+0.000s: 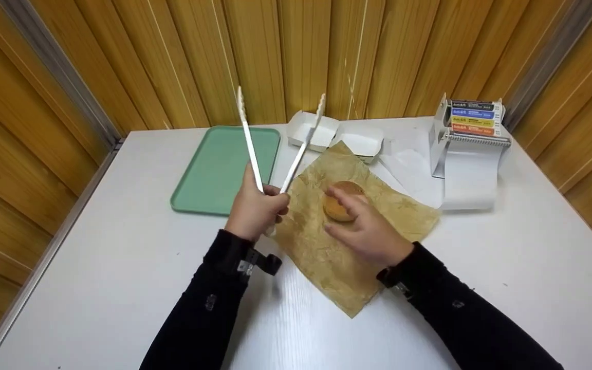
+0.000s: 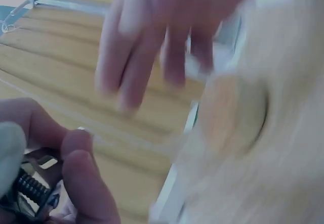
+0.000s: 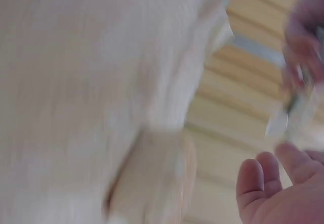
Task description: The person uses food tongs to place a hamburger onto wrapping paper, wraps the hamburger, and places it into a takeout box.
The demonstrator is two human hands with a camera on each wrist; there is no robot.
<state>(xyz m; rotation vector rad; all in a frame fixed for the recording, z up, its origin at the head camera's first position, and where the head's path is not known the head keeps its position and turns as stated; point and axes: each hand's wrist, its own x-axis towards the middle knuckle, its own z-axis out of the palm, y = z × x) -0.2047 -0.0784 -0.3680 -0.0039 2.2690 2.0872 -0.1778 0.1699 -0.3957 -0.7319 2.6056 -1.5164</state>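
My left hand (image 1: pixel 259 208) grips a pair of white-armed tongs (image 1: pixel 251 149) near the hinge end, and the two arms spread wide, tips pointing away from me. In the left wrist view a metal spring shows at the tongs' hinge. A round bun (image 1: pixel 338 209) rests on a sheet of brown paper (image 1: pixel 327 257). Above the bun hovers my right hand (image 1: pixel 370 231), its fingers extended and holding nothing. It partly hides the bun in the head view; in the right wrist view the fingers look apart from the bun (image 3: pixel 152 178).
A green tray (image 1: pixel 224 169) lies at the left. Behind the paper stands an open white carton (image 1: pixel 360 140), with thin white sheets (image 1: pixel 411 169) beside it. A label dispenser (image 1: pixel 473 149) with coloured rolls stands at the back right. Wood-look panels (image 1: pixel 306 56) border the table.
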